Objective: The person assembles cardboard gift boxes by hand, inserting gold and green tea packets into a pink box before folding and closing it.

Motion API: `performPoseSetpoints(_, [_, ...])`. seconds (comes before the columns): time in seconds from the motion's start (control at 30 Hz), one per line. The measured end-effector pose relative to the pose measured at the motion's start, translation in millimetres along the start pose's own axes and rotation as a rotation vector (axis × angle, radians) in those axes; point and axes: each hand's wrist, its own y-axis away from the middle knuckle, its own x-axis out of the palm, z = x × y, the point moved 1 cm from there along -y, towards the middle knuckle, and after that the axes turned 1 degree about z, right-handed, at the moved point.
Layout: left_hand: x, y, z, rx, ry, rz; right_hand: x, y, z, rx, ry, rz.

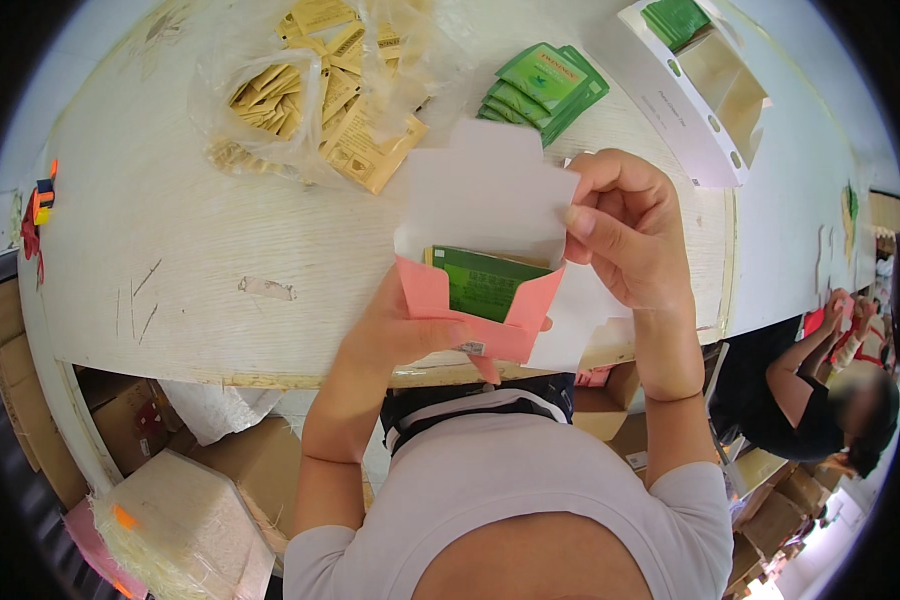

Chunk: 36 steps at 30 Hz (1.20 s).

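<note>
A small pink carton [427, 288] stands upright near the table's front edge, with its white-lined lid flap [485, 195] raised. Green sachets [485, 280] fill it, seen through the cut-out front, with a yellowish edge beside them. My left hand [410, 332] is closed round the carton's lower left side and underside. The fingers of my right hand [625, 230] pinch the right edge of the raised flap. Beyond the carton lies a loose stack of green sachets [545, 85]. A flat white piece of card or paper [575, 315] shows behind the carton's right side.
A clear plastic bag [210, 90] holds many gold sachets [345, 90] at the far left. At the far right is a long white box [660, 110] with green sachets in one end. Cardboard boxes [240, 470] stand below the table. Another person [800, 400] works at the right.
</note>
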Motion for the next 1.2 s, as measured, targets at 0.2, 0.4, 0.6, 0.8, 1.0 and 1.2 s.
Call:
performPoseSetpoints(0.2, [3.8,-2.1,0.9,-0.017,0.125,0.047,0.4,3.4,7.9,-0.17,0.283,0.176])
performPoseSetpoints(0.4, [-12.5,-1.5,2.8,-0.088,0.037,0.214,2.4,1.8,4.8,-0.077,0.151,0.162])
performPoseSetpoints(0.6, [-8.5,-3.2,-0.9,-0.304,-0.089,0.07,8.8,2.9,4.0,-0.043,0.476,0.136])
performPoseSetpoints(0.8, [-13.0,-3.1,3.6,-0.329,-0.022,0.233,11.8,-2.7,-8.2,-0.12,0.626,0.312])
performPoseSetpoints(1.0, [-12.6,1.8,2.7,-0.355,0.153,0.255,16.5,3.1,-7.7,-0.038,0.591,0.233])
performPoseSetpoints(1.2, [-6.8,1.9,-2.9,-0.387,0.287,0.293,12.2,-2.6,-8.9,-0.287,0.728,0.389])
